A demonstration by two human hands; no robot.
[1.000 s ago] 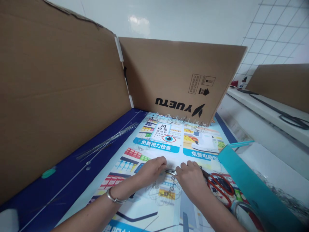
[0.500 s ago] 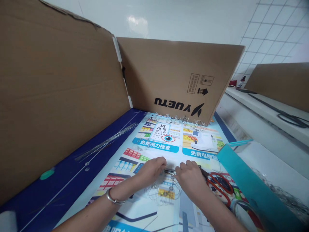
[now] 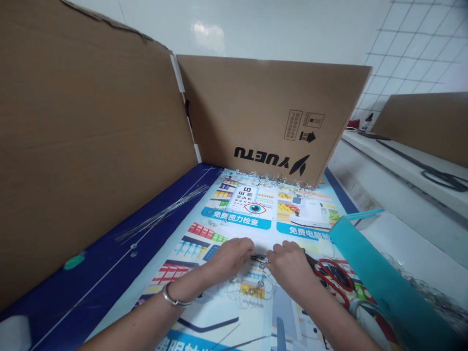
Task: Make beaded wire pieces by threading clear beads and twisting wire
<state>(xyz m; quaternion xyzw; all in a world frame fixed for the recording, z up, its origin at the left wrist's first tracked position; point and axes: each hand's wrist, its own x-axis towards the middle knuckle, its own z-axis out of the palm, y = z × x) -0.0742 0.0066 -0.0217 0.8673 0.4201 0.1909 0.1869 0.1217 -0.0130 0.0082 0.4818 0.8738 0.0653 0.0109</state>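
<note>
My right hand [image 3: 289, 265] is wrapped round a pair of pliers [image 3: 260, 259], whose metal jaws point left from the fist. My left hand [image 3: 232, 256] is closed in a pinch at the tip of the jaws; what lies in its fingertips is too small to make out. Below and between both hands are thin wire loops with small clear beads [image 3: 261, 283]. Red-handled scissors [image 3: 338, 280] lie just right of my right hand, partly hidden by it.
Cardboard panels [image 3: 263, 112] stand at the back and left. Small wire pieces [image 3: 270, 180] line the back panel's foot. Long straight wires [image 3: 164, 212] lie on the left. A teal-edged box [image 3: 387, 278] of wire pieces and a round container [image 3: 373, 317] stand on the right.
Both hands and the pliers stay in nearly the same place. The view has shifted very slightly.
</note>
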